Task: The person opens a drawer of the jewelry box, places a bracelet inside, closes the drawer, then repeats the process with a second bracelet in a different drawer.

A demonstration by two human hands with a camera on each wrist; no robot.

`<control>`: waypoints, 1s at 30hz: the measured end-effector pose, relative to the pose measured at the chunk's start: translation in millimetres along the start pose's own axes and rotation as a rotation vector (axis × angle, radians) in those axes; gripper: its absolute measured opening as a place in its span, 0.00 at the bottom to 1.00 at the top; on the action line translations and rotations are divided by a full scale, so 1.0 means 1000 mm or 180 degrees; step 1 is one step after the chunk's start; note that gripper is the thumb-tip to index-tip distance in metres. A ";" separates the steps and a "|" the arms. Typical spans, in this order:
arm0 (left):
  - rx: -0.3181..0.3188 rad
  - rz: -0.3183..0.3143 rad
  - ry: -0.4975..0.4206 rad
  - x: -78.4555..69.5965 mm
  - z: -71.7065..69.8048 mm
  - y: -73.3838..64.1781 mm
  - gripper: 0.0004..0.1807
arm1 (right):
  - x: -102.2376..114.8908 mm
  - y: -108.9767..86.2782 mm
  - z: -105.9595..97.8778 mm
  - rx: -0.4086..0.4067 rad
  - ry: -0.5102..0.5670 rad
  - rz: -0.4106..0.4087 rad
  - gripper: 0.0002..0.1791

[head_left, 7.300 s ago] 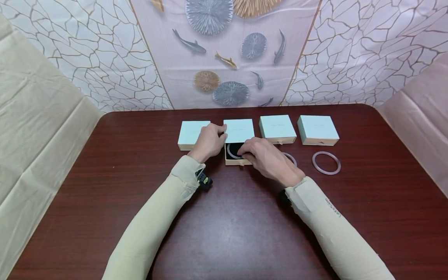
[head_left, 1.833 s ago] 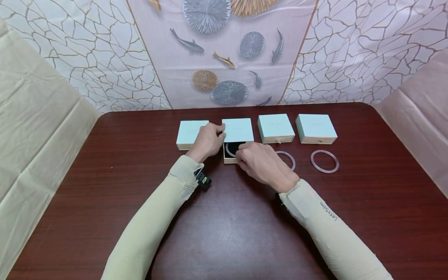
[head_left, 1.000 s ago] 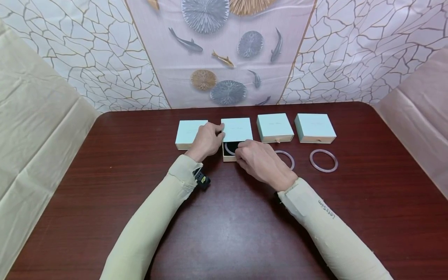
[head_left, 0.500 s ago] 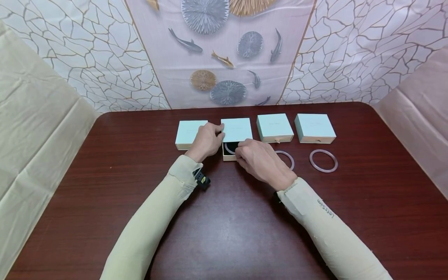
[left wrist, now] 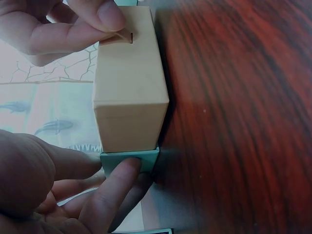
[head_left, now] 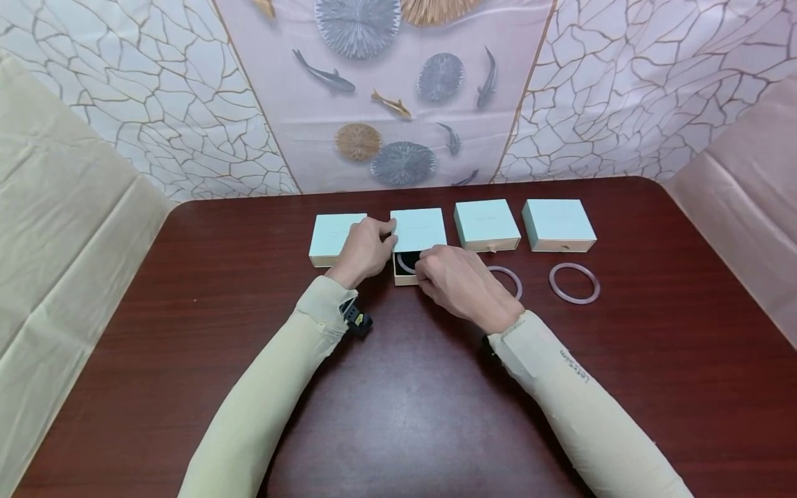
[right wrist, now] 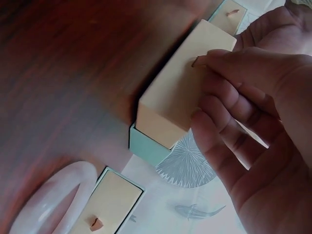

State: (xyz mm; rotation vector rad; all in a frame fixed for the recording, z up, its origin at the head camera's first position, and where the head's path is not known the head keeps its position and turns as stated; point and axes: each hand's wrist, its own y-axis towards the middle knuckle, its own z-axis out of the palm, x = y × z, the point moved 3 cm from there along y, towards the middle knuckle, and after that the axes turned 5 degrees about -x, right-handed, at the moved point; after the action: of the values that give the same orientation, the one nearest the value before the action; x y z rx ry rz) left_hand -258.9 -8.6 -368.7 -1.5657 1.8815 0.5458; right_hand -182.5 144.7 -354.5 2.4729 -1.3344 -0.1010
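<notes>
A mint-green drawer box [head_left: 418, 229] stands near the back of the table, its cream drawer [head_left: 405, 281] partly pulled out towards me. Inside, on black lining, lies a pale lilac bangle [head_left: 401, 265], partly hidden by my right hand. My left hand [head_left: 361, 250] holds the box's mint sleeve at its left side, fingertips on the sleeve wall [left wrist: 129, 158] in the left wrist view. With thumb and finger, my right hand [head_left: 457, 280] pinches the small brown ribbon tab [right wrist: 199, 62] on the drawer front. Its other fingers curl loosely beside the drawer.
Another mint box [head_left: 333, 235] stands left, behind my left hand. To the right are two more closed boxes, one nearer [head_left: 488, 225] and one farther [head_left: 558, 225]. One bangle [head_left: 519, 283], partly behind my right hand, and another bangle [head_left: 575, 301] lie before them on the dark table [head_left: 386, 415].
My right hand has moved from over the bangle in the drawer to the drawer's front tab. The drawer sticks out slightly less than before. My left hand stays at the sleeve.
</notes>
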 end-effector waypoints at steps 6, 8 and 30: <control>0.0023 -0.0032 -0.0005 -0.001 0.001 0.000 0.24 | -0.001 0.003 -0.004 0.0126 0.0101 0.0067 0.21; 0.0030 -0.0025 -0.0019 -0.001 0.002 0.001 0.24 | -0.001 0.004 -0.005 0.0169 0.0114 0.0095 0.22; -0.0005 0.0069 -0.0045 0.001 0.000 -0.001 0.24 | -0.002 0.009 -0.001 0.0345 0.0164 0.0184 0.22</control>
State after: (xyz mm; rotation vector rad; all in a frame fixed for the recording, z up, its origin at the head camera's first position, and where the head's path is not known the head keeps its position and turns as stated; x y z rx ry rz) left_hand -257.7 -9.6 -369.2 -1.5401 1.8899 0.5666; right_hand -190.7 141.6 -350.4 2.5044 -1.4232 0.0497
